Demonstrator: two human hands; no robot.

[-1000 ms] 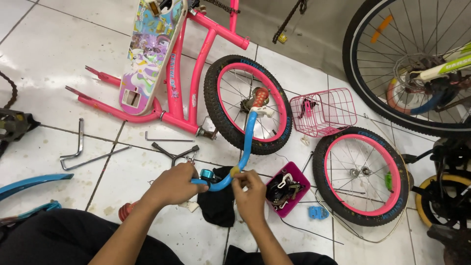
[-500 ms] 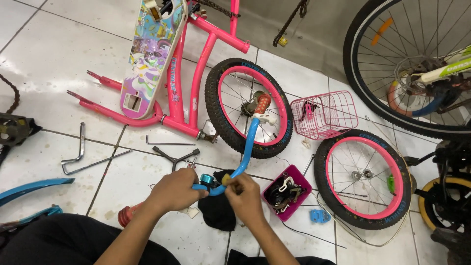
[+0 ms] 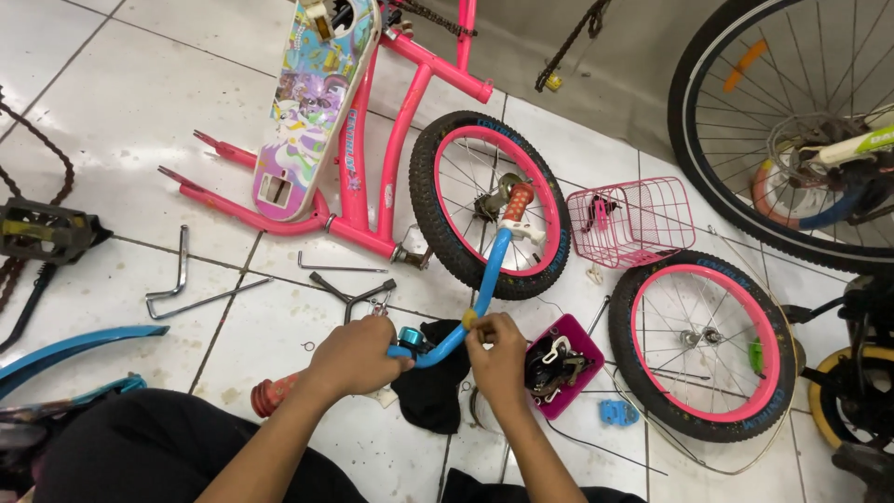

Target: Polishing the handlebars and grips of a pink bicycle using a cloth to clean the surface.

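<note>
So on the far left there was a black pedal [image 3: 42, 231] lying on the white tile floor [image 3: 112, 112] with a bit of chain beside it, and below that a curved blue fender [image 3: 70, 346] near the person's dark-clothed knee. A little further in, a couple of bent hex keys [image 3: 182, 279] lay crossed on the tile, and above them the pink kids' bike frame [image 3: 372, 186] lay flat, with a colourful cartoon panel [image 3: 312, 102] on it. A three-way wrench [image 3: 358, 296] sat just below the frame. Then the hands: the left hand [image 3: 354, 356] was wrapped tight around the lower bend of the blue handlebar [image 3: 484, 279], right beside a small blue bell [image 3: 410, 337] clamped on it, fingers fully closed on the bar. The right hand [image 3: 498, 359] was just next to it, fingertips pinched on the bar at a small yellow bit; couldn't make out what that bit was. The handlebar ran up and away from the hands, over a small black-tyred wheel with a pink rim [image 3: 489, 214], ending in an orange grip [image 3: 519, 200]. Under the hands was a black rag [image 3: 430, 387], and just right of it a magenta parts tray [image 3: 559, 363] full of small hardware. Further right were a pink wire basket [image 3: 633, 224], a second pink-rimmed wheel [image 3: 703, 345], and a big spoked wheel [image 3: 792, 130] at the edge.
</note>
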